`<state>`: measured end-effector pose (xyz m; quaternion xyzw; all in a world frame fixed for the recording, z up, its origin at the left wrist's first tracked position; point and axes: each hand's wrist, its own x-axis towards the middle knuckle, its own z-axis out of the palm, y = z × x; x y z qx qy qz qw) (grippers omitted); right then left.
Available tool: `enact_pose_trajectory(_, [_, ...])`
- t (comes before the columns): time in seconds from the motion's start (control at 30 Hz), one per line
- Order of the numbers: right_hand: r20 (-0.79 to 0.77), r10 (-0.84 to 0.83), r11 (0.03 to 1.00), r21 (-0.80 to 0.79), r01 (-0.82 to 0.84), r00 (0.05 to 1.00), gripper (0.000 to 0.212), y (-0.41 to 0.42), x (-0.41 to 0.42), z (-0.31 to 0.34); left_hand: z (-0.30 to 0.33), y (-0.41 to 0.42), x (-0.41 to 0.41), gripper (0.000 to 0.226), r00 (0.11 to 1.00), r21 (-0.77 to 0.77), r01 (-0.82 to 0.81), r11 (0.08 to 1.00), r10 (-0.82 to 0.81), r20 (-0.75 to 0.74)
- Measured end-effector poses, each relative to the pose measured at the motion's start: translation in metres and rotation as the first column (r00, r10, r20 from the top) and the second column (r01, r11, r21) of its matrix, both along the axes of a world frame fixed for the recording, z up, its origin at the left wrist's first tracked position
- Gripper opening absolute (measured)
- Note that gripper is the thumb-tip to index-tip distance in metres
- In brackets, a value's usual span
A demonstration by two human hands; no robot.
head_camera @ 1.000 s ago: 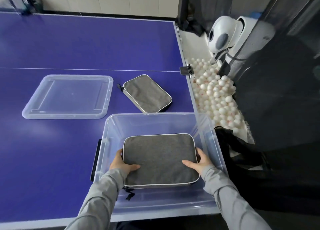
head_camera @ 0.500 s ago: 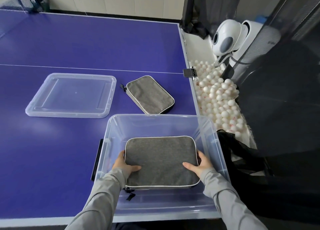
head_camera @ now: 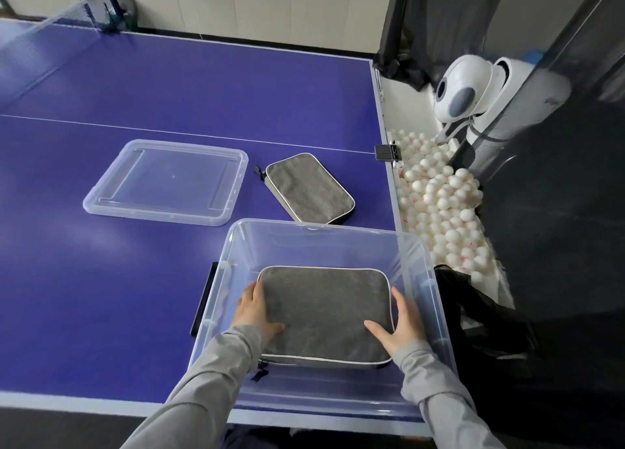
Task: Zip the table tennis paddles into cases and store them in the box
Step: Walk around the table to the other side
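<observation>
The big blue table tennis table (head_camera: 169,87) with thin white lines holds three things. A clear flat plastic lid (head_camera: 165,181) lies beside a grey zipped cloth case (head_camera: 309,188). A clear plastic box (head_camera: 324,235) sits at the near edge.

The grey case (head_camera: 324,313) has sunk slightly deeper into the clear box (head_camera: 304,227) between both hands

Left hand (head_camera: 254,310), right hand (head_camera: 400,325): thumbs inward, forearms converging.

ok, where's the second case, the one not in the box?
Head view: the second case lies on the blue table, right of the clear lid, just beyond the box.
</observation>
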<state>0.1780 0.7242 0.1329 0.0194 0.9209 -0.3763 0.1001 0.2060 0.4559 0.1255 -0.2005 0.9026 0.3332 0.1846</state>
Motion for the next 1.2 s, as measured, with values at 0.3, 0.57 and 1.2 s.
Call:
enact_pose_trajectory(0.3, [-0.193,0.199,0.975,0.137,-0.175,0.961,0.062,-0.03,-0.002,0.028,0.027,-0.009,0.003,0.079,0.939,-0.279,0.307,0.91,-0.338,-0.068])
enact_pose_trajectory(0.57, [-0.244,0.463,0.877,0.27,-0.398,0.852,0.059,-0.117,-0.002,0.044,0.067,-0.052,0.031,0.063,0.885,-0.282,0.178,0.943,-0.279,-0.374])
enact_pose_trajectory(1.2, [0.15,0.947,0.176,0.496,-0.85,0.284,0.056,-0.462,0.166,-0.004,-0.025,-0.301,0.311,0.059,0.898,-0.133,-0.429,0.893,0.438,0.043])
